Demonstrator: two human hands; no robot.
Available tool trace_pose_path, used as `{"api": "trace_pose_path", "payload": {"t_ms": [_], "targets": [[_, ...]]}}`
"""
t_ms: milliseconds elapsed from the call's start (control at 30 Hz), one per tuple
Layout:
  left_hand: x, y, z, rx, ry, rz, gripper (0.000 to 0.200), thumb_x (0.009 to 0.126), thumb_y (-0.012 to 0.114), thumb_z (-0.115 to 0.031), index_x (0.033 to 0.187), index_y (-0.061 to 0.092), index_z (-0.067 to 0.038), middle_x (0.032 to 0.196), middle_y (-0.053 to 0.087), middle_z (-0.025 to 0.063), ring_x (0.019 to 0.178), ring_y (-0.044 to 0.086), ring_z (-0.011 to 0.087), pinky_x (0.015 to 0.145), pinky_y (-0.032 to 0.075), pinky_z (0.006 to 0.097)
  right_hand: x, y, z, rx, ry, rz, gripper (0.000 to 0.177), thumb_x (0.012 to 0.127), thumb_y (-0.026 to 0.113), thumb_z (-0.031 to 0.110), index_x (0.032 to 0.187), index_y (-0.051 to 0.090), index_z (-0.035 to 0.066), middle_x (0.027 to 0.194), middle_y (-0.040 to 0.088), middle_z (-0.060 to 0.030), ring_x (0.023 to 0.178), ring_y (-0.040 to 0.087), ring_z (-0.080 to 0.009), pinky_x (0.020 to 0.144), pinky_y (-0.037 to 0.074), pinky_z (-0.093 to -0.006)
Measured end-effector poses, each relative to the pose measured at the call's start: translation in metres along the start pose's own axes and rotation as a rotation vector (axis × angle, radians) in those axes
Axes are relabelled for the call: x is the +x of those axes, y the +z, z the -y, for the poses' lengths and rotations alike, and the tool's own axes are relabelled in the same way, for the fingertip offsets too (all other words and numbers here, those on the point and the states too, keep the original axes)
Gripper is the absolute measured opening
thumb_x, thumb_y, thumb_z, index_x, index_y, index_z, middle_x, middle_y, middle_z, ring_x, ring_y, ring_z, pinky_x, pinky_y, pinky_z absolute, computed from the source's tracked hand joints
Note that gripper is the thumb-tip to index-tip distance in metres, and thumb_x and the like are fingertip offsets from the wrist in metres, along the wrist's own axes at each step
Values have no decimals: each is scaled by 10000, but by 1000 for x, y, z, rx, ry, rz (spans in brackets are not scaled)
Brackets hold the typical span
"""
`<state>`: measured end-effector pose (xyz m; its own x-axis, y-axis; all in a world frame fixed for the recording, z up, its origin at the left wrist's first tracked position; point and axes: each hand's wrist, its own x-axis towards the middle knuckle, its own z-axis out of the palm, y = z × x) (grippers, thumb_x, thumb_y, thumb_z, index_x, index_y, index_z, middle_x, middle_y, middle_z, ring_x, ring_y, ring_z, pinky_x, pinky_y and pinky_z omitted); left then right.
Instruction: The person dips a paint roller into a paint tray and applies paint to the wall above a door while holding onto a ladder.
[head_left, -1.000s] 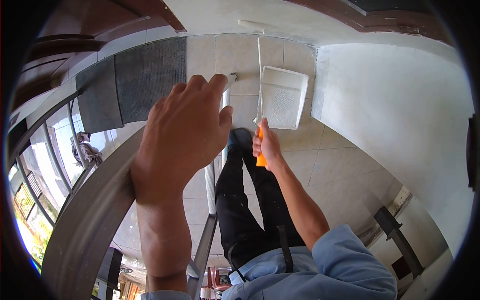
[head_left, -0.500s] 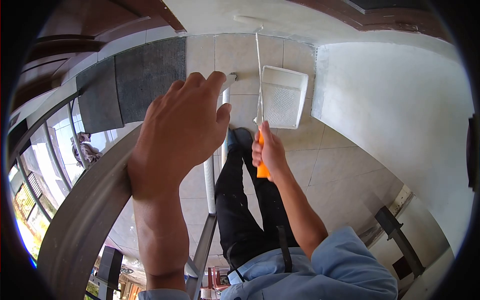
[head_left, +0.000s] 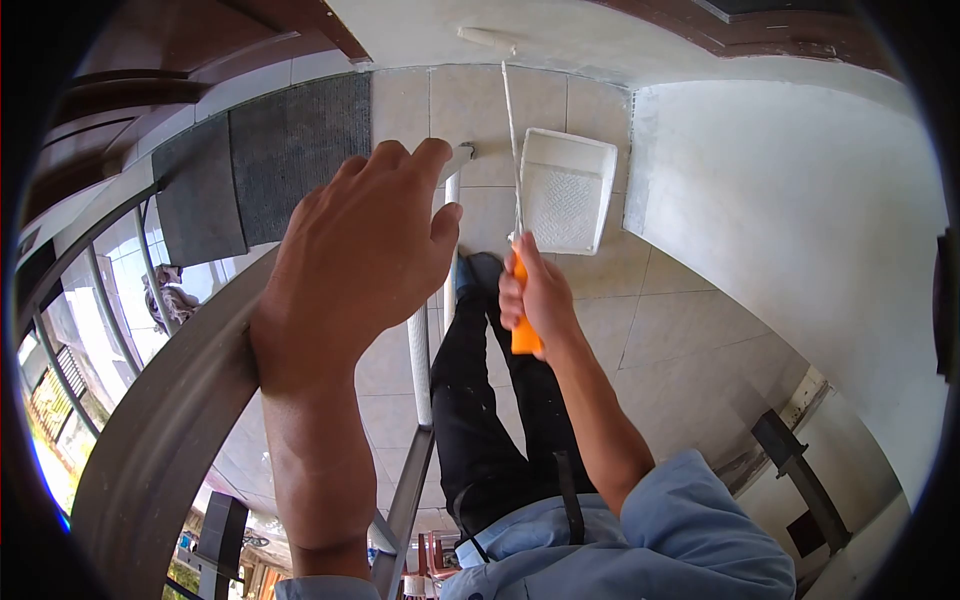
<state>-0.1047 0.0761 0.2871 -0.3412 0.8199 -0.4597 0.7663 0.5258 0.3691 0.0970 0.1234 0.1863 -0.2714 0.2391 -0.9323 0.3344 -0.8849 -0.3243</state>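
My right hand (head_left: 543,295) is wrapped round the orange handle of a paint roller (head_left: 524,338). Its long thin rod runs away from me to the white roller head (head_left: 487,40), which is at the white wall near the floor. My left hand (head_left: 365,240) has its fingers stretched forward and the thumb apart, holding nothing. The left wrist lies against a curved grey metal rail (head_left: 150,420). Beyond my right hand, a white paint tray (head_left: 607,190) with a textured bottom sits on the tiled floor, the rod passing along its left side.
The white wall (head_left: 780,190) closes off the right side. Dark mats (head_left: 300,140) lie on the floor at the left, below a brown door (head_left: 190,50). White poles (head_left: 420,370) and a metal frame stand beside my legs. A crumpled cloth (head_left: 175,300) hangs by the railing.
The roller head has shifted slightly left along the wall, and its rod has tilted left with it. My right hand has moved a little up and left. My left hand stays nearly still.
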Motion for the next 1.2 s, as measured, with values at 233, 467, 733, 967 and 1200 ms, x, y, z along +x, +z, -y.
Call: {"api": "trace_pose_path", "payload": {"t_ms": [233, 467, 733, 967, 1200], "targets": [[1, 0, -1, 4, 1, -10, 351, 942, 613, -228, 1263, 541, -106, 1166, 648, 125, 1071, 651, 311, 936, 519, 436, 15, -6, -10, -28, -17, 6, 430, 991, 466, 557, 832, 492, 159, 579, 408, 58, 442, 404, -46, 450, 394, -202], [-3, 2, 1, -7, 28, -54, 347, 937, 623, -222, 1255, 545, -108, 1133, 656, 124, 1057, 656, 308, 931, 524, 438, 17, 0, -1, 21, -32, 43, 425, 991, 472, 551, 830, 486, 158, 583, 409, 61, 443, 412, -41, 444, 402, -205], [-1, -1, -3, -46, 31, -28, 348, 926, 612, -194, 1225, 550, -29, 1074, 653, 168, 1038, 651, 319, 914, 521, 435, -32, -11, 1, 8, -8, 25, 446, 989, 455, 572, 828, 493, 159, 574, 399, 60, 420, 395, -38, 415, 389, -208], [-1, -2, -2, -21, -17, 25, 341, 944, 612, -230, 1254, 542, -109, 1155, 643, 112, 1090, 636, 303, 959, 500, 434, 46, -3, -6, -4, -22, 90, 447, 994, 445, 571, 838, 448, 152, 580, 401, 55, 435, 413, -56, 437, 399, -226], [2, -4, -3, -38, -20, 50, 341, 945, 605, -239, 1253, 543, -106, 1154, 639, 119, 1114, 622, 305, 967, 493, 439, 3, -20, -4, -77, -10, 55, 441, 986, 473, 564, 831, 445, 152, 570, 385, 58, 425, 393, -59, 437, 396, -240]]}}
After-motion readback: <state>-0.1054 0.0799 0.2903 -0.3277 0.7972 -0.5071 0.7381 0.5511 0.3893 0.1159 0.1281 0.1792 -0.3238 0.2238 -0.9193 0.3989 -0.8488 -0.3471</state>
